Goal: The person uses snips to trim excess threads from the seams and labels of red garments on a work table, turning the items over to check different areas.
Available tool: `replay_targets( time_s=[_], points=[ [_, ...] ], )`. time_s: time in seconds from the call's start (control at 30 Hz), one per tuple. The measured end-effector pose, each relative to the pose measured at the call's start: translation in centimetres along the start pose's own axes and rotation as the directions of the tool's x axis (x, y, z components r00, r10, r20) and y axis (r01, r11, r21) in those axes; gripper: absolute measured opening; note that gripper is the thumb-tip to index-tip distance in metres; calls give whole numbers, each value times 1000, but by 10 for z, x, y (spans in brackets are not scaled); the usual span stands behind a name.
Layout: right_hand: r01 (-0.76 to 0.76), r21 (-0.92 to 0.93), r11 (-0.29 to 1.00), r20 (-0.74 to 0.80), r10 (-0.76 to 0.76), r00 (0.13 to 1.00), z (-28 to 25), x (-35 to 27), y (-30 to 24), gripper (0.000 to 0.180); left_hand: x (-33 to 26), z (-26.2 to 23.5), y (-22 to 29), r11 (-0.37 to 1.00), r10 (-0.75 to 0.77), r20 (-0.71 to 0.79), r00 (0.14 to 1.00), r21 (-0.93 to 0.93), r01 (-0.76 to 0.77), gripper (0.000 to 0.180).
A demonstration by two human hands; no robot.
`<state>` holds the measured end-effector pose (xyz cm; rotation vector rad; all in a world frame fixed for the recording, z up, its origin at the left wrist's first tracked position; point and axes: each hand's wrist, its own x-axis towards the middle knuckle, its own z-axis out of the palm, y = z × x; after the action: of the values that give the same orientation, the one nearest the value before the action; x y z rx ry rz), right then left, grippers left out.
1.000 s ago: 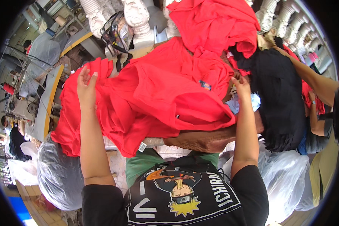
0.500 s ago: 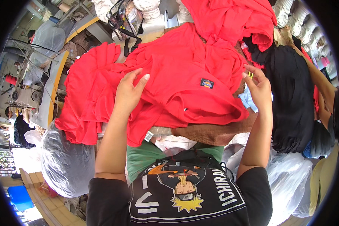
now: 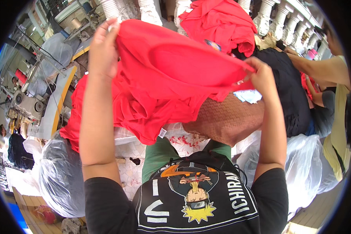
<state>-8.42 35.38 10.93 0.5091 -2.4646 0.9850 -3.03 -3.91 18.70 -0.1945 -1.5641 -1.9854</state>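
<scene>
My left hand (image 3: 104,48) is raised at the far left, its fingers closed on one edge of a red sweatshirt (image 3: 163,58). At the right, my right hand (image 3: 262,76) pinches another edge of the same garment. Between the two hands the cloth is stretched and lifted, with a hollow fold across its upper part. A small dark patch (image 3: 213,45) shows partly along its far side. Below hangs more red cloth (image 3: 144,113), and a white tag (image 3: 162,133) dangles near my knee; which piece the tag belongs to I cannot tell.
Another red garment heap (image 3: 218,23) lies behind. At the right are black cloth (image 3: 286,89), a light blue piece (image 3: 247,96) and another person's arm (image 3: 316,68). A brown textured cover (image 3: 226,119) lies before me. Plastic-wrapped bundles (image 3: 62,175) flank my legs; a sewing machine (image 3: 29,103) stands left.
Both hands went from hovering open near the red cloth to gripping it. The sweatshirt has been lifted and spread, my left hand moving up and left, uncovering more of the brown cover.
</scene>
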Motion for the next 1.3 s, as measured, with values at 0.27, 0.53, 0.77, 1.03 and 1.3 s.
replay_targets(
  time_s=[0.27,0.53,0.77,1.03,1.3],
  points=[
    [85,-148,985,69,-76,995,-58,8,-33,14,-9,22,26,998,19,136,991,56,-27,40],
    [-269,-139,953,423,303,854,32,17,127,46,-12,-32,-178,672,-306,227,925,739,41,47],
    [-482,-529,698,-101,512,853,131,23,216,50,-66,23,-174,439,-251,343,905,874,-209,46],
    [-399,-563,724,25,498,867,94,30,170,32,-70,32,-183,345,-101,427,898,862,-371,19],
    [-348,398,849,444,154,883,82,-19,-12,35,-95,45,-126,615,-253,332,909,780,-114,20]
  ],
)
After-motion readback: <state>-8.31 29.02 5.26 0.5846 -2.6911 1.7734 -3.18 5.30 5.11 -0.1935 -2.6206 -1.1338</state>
